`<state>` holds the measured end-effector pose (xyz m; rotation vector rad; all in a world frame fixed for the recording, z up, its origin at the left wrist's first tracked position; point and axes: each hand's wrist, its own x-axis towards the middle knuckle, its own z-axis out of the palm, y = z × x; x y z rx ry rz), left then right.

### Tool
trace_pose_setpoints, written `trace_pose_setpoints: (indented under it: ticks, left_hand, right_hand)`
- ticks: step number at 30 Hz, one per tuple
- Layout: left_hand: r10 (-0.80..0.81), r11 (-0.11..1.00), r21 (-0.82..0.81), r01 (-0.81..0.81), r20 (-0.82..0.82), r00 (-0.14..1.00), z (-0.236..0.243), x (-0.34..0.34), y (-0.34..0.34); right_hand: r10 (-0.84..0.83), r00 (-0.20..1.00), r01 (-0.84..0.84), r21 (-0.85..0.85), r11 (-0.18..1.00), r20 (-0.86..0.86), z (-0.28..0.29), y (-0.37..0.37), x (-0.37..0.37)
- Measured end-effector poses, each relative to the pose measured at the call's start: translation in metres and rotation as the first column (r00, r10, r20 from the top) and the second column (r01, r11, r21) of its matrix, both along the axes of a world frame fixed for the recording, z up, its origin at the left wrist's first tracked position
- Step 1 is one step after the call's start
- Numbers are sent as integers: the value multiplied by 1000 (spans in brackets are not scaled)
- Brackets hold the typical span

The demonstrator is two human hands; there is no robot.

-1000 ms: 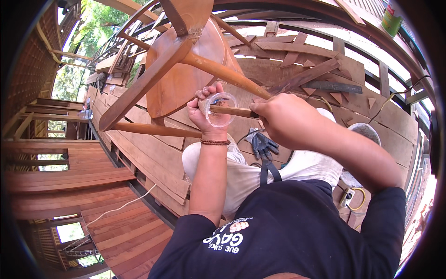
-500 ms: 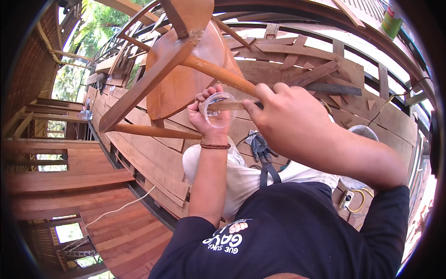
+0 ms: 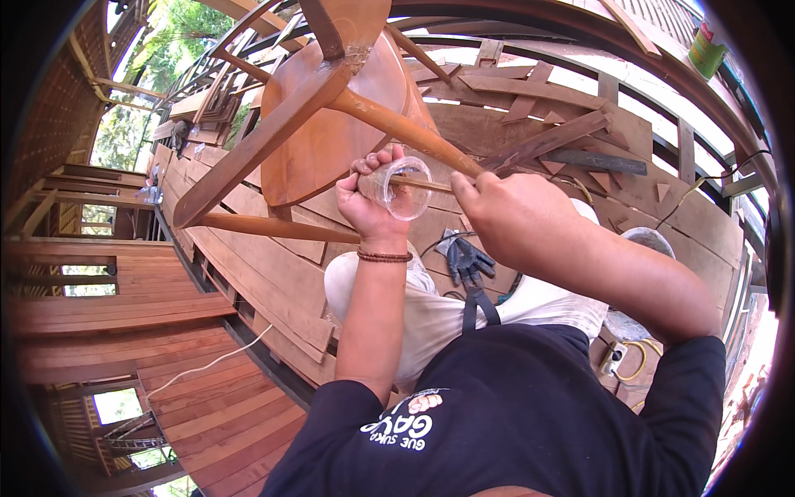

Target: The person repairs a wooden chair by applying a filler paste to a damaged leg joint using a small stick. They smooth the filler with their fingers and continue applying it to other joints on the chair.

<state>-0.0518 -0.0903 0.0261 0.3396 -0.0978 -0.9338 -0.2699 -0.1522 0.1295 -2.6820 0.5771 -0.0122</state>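
Note:
A clear plastic cup (image 3: pixel 380 185) is gripped in my left hand (image 3: pixel 371 217), its mouth tilted toward the right. My right hand (image 3: pixel 515 214) is closed on a thin wooden stick (image 3: pixel 434 185), whose far end reaches inside the cup. Some brownish matter shows in the cup, too small to make out. Just beyond my hands, a varnished wooden chair (image 3: pixel 286 149) lies tipped over, its legs and rails pointing toward me. Pale rough patches mark the joint where its rails meet.
A grey-black work glove (image 3: pixel 465 258) lies on the plank floor (image 3: pixel 281 282) by my legs. Wood offcuts (image 3: pixel 546 141) are strewn ahead. To the right are a bucket (image 3: pixel 650 240) and a power socket (image 3: pixel 614 358) with a yellow cable. A green can (image 3: pixel 705 56) stands far right.
The cup has turned, so its side shows more and its mouth points further right. My right hand has shifted slightly right and down with the stick.

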Motion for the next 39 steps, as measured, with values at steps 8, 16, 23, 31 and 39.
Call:
trace_pose_setpoints:
  ticks: [8, 16, 23, 31, 39]
  left_hand:
    - [-54, 999, -1, 54, -11, 998, -9, 6, 15]
    - [49, 942, 325, -80, 103, 993, -8, -13, 3]
    - [11, 960, 275, -62, 184, 983, 5, -15, -6]
    - [-128, 813, 580, -55, 270, 954, -15, -10, 4]
    - [-81, 881, 463, -99, 352, 932, -7, -23, -17]
  right_hand:
    - [95, 994, -102, 154, 983, 48, -17, -12, -2]
    - [-16, 989, 9, 50, 999, 149, -44, 9, -10]
    - [-103, 965, -15, 443, 896, 241, -75, -11, -15]
    - [-19, 951, 1, 56, 998, 307, -102, 8, -13]
    - [-86, 932, 136, -121, 983, 352, -92, -10, -24]
